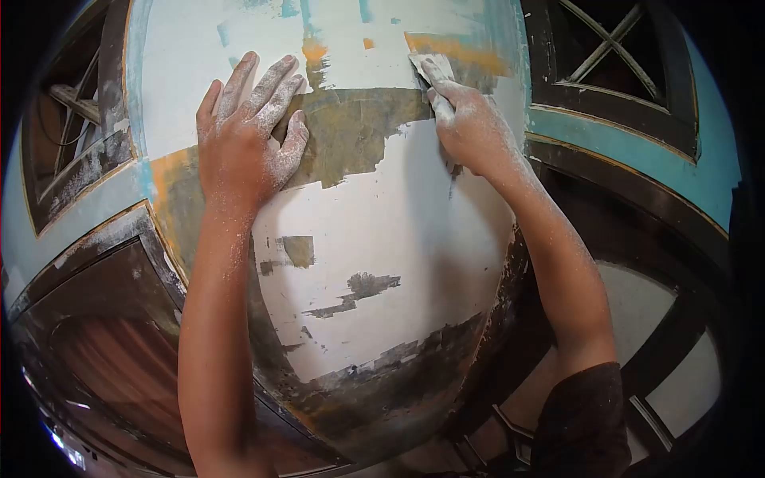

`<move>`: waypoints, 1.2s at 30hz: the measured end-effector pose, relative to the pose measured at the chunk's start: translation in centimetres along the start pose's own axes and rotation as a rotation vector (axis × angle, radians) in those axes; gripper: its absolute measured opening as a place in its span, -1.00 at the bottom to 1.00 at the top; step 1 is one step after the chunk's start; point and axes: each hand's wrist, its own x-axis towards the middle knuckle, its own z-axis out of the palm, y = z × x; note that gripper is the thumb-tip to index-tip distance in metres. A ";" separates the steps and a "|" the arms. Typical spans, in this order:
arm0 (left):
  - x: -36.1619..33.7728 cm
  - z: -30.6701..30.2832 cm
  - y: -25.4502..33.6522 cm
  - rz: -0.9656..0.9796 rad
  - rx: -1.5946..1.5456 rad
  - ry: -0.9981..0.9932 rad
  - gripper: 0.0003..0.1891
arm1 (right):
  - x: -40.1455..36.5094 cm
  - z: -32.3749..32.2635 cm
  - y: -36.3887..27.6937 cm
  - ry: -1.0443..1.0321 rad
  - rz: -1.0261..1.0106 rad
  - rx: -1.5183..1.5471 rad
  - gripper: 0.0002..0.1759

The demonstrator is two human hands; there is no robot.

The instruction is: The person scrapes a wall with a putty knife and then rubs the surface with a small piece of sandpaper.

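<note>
My left hand (249, 143) lies against the wall with its fingers stretched out and dusted in white powder. It holds nothing. Higher on the right, my right hand (466, 119) is closed around a putty knife (418, 67), whose edge meets the wall near an orange streak. Most of the tool is hidden by white-coated fingers. Between the hands runs a bare grey-brown patch (343, 131) of wall. White filler (374, 239) covers a broad area below it, with several small bare spots. More white coating (382, 68) lies above, with blue and orange marks.
A dark wooden door (119, 319) stands left of the wall section. Window frames with crossed bars sit at upper left and upper right (613, 48). Light blue wall (637, 143) borders the right side. Dark wood framing (629, 199) continues below it.
</note>
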 end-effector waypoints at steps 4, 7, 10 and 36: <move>-0.1 -0.1 -0.1 0.001 -0.020 0.002 -0.59 | 0.3 1.0 1.8 0.111 -0.117 -0.056 -0.61; 0.0 -0.2 -0.1 0.000 -0.018 0.002 -0.60 | 1.2 0.7 0.7 0.101 -0.098 -0.036 -0.61; -0.1 0.1 -0.2 0.009 -0.013 0.010 -0.59 | 1.2 -0.4 -1.0 0.040 -0.035 -0.022 -0.58; -0.1 -0.3 0.2 -0.013 -0.064 -0.020 -0.60 | -0.6 1.2 2.1 0.244 -0.225 0.307 -0.49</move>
